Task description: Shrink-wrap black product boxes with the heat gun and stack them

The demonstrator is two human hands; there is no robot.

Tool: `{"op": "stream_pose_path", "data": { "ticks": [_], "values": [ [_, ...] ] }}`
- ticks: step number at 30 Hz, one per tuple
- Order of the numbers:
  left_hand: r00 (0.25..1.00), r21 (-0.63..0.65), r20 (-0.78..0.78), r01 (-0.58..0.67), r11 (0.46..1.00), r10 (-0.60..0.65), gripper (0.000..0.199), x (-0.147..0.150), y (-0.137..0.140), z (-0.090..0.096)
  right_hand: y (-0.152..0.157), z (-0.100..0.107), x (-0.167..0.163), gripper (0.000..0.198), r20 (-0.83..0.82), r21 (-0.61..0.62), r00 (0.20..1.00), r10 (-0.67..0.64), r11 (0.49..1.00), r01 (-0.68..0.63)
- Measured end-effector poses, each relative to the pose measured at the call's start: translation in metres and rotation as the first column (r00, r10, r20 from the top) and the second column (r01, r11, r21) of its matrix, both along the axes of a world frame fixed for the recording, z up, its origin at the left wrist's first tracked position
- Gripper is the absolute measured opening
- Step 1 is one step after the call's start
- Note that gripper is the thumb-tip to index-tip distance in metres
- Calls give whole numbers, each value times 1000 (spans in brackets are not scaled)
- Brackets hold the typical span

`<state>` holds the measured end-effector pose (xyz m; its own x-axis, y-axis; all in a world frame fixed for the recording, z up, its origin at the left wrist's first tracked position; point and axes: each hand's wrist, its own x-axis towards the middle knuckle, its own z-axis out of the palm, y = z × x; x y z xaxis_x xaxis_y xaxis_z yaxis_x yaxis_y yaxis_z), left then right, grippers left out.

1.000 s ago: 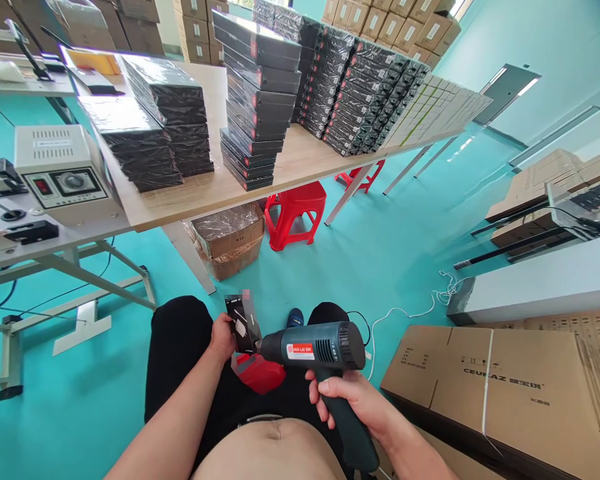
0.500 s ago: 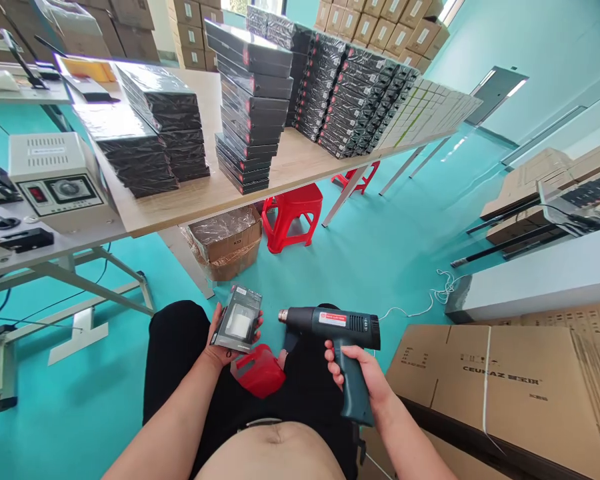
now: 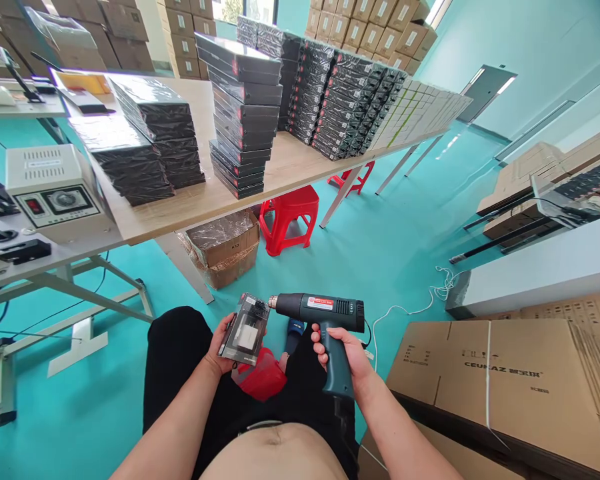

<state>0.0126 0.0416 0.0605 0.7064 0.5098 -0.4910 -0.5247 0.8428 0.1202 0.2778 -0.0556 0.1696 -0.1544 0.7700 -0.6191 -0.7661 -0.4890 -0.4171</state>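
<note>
My left hand (image 3: 222, 347) grips a small dark retail box (image 3: 246, 331) with a pale picture on its face, tilted up over my lap. Wrapped round the handle of a dark green heat gun (image 3: 336, 363) is my right hand (image 3: 344, 348). The gun points left, and its metal nozzle is right beside the box's upper right edge; whether they touch I cannot tell. A red stool seat (image 3: 260, 377) shows between my legs, below the box.
Film-wrapped black boxes (image 3: 150, 127) and a tall box stack (image 3: 245, 113) stand on the wooden table (image 3: 290, 173). A control unit (image 3: 55, 193) sits at left, a red stool (image 3: 291, 217) ahead. Large cartons (image 3: 500, 380) are close on my right; a white cord (image 3: 405, 313) crosses the floor.
The heat gun has moved left and slightly up, bringing its nozzle next to the box. My left hand has shifted a little right and turned the box. The view has shifted slightly.
</note>
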Motion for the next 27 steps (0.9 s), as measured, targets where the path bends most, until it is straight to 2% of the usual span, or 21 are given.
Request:
{"op": "stream_pose_path", "data": {
  "ticks": [9, 11, 13, 15, 17, 18, 19, 20, 23, 24, 25, 26, 27],
  "values": [
    [999, -39, -13, 32, 999, -33, 59, 2, -1, 3, 20, 3, -14, 25, 49, 14, 998, 43, 999, -44],
    [999, -40, -12, 35, 999, -36, 58, 3, -1, 3, 24, 9, -20, 25, 102, 56, 992, 76, 995, -82],
    [999, -51, -27, 44, 998, -45, 56, 2, 0, 0, 25, 19, -24, 27, 198, 113, 967, 162, 976, -187],
    [995, -77, -85, 45, 996, -52, 51, 0, 1, -5, 22, 32, -26, 29, 305, 144, 889, 341, 906, -397],
    [988, -88, -150, 7, 996, -20, 44, -1, 3, -9, 19, 44, -27, 30, 379, 132, 750, 541, 771, -623],
    [985, -86, -172, -16, 996, 1, 41, -1, 4, -10, 19, 48, -27, 30, 406, 119, 688, 601, 712, -692],
    [983, -82, -182, -34, 996, 18, 39, 0, 4, -11, 20, 50, -28, 29, 433, 106, 655, 619, 687, -719],
    [984, -78, -177, -40, 996, 26, 38, 0, 4, -11, 23, 51, -29, 29, 466, 96, 657, 592, 704, -703],
    [994, -66, -108, -8, 998, 1, 42, 1, 4, -9, 34, 49, -33, 29, 552, 94, 740, 383, 854, -512],
    [996, -60, -86, -3, 998, -2, 43, 1, 4, -8, 36, 49, -34, 29, 561, 97, 753, 344, 876, -472],
    [997, -56, -78, -8, 998, 4, 42, 0, 5, -8, 37, 49, -33, 29, 563, 96, 748, 351, 871, -481],
    [996, -56, -86, -21, 998, 16, 41, 0, 5, -8, 35, 51, -33, 27, 561, 93, 723, 403, 837, -539],
    [994, -59, -108, -41, 997, 34, 39, -1, 6, -9, 32, 54, -32, 24, 554, 87, 676, 485, 774, -627]
  ]
}}
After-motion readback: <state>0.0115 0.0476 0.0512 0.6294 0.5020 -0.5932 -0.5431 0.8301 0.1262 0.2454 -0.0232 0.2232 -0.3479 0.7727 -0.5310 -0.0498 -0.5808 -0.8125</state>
